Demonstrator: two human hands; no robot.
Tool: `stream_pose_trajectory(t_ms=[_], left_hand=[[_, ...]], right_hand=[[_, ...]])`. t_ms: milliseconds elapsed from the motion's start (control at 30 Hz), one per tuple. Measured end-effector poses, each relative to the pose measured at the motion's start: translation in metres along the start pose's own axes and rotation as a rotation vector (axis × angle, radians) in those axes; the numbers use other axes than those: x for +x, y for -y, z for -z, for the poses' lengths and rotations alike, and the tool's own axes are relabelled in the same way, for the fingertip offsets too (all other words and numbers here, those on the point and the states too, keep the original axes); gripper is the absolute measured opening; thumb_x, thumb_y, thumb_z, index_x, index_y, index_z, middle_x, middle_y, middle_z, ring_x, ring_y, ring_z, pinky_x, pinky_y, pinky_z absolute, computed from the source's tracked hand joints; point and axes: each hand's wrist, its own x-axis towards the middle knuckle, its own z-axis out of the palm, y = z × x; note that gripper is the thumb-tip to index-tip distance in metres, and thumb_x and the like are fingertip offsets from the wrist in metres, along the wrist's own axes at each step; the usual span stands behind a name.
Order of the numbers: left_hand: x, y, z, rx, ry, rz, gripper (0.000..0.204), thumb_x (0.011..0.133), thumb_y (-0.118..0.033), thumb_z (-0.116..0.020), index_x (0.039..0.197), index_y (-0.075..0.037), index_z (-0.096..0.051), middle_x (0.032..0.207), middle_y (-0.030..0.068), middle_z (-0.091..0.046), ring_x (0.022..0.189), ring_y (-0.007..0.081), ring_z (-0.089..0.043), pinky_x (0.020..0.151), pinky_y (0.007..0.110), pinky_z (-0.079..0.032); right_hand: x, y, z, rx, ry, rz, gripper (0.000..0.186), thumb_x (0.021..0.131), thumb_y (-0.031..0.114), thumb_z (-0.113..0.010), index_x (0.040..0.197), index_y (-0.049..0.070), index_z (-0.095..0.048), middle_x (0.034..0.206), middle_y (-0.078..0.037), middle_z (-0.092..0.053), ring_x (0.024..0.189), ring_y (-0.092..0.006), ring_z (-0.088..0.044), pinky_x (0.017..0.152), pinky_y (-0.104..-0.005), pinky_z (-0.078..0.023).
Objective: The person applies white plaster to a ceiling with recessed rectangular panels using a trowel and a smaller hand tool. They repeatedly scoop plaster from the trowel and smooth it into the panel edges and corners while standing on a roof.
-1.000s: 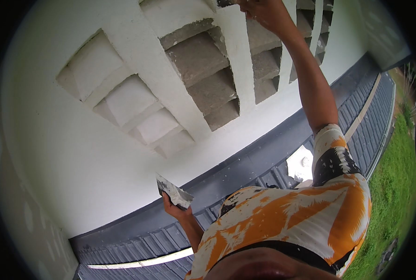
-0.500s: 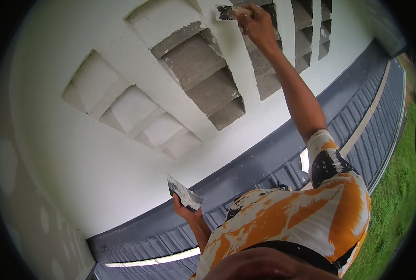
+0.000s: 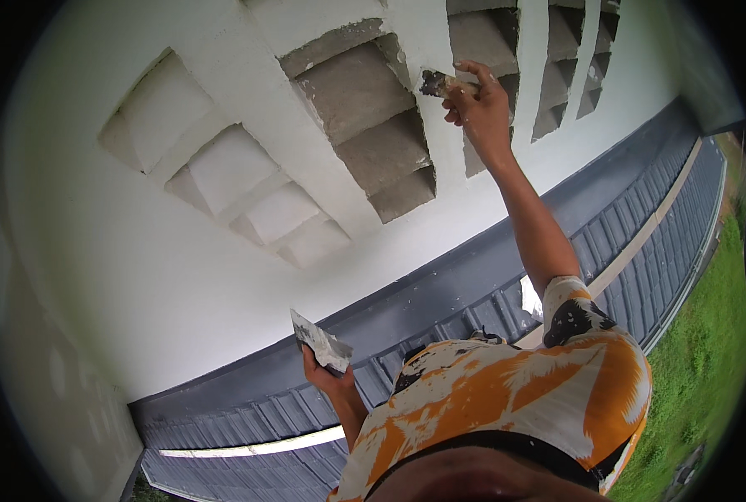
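Observation:
My right hand [image 3: 486,113] is raised to the wall, its fingers closed around a small putty knife [image 3: 435,84]. The knife's dark, smeared blade is at the pale strip of wall between two columns of recesses; I cannot tell whether it touches. Low and nearer my body, my left hand [image 3: 328,378] grips a wide putty knife [image 3: 324,345] with its blade turned up. Whitish putty coats part of that broad blade. The grey recessed block column [image 3: 373,125] lies left of my right hand, with rough, chipped edges.
White-coated recesses [image 3: 230,171] sit in the pale wall [image 3: 214,326] on the left. More grey recesses [image 3: 561,63] run to the right. Below the wall is a dark tiled roof [image 3: 607,243] with a light batten [image 3: 649,226]. Grass [image 3: 699,335] lies beyond the roof edge.
My right hand has moved down along the wall strip with the small putty knife. My left hand still holds the wide putty knife low. The view has shifted slightly.

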Motion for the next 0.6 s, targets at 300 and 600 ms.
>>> stream_pose_trajectory(t_ms=[300, 600], left_hand=[[0.011, 0.010, 0.027, -0.005, -0.017, 0.082, 0.033, 0.100, -0.028, -0.049, 0.119, -0.005, -0.060, 0.107, 0.0080, -0.069, 0.096, 0.0230, -0.068, 0.081, 0.038, -0.057], [0.033, -0.005, 0.051, -0.012, -0.037, 0.084, 0.036, 0.100, -0.028, -0.047, 0.126, -0.004, -0.055, 0.112, 0.0110, -0.066, 0.099, 0.0262, -0.067, 0.085, 0.043, -0.055]], right_hand=[[-0.097, -0.067, -0.025, -0.357, -0.014, -0.020, 0.026, 0.094, 0.017, -0.067, 0.109, -0.003, -0.066, 0.076, -0.002, -0.065, 0.064, -0.0077, -0.057, 0.059, -0.0222, -0.045], [-0.091, -0.051, -0.025, -0.082, 0.046, -0.279, 0.024, 0.093, 0.009, -0.065, 0.114, -0.001, -0.065, 0.079, -0.004, -0.065, 0.060, -0.0080, -0.057, 0.053, -0.0239, -0.048]])
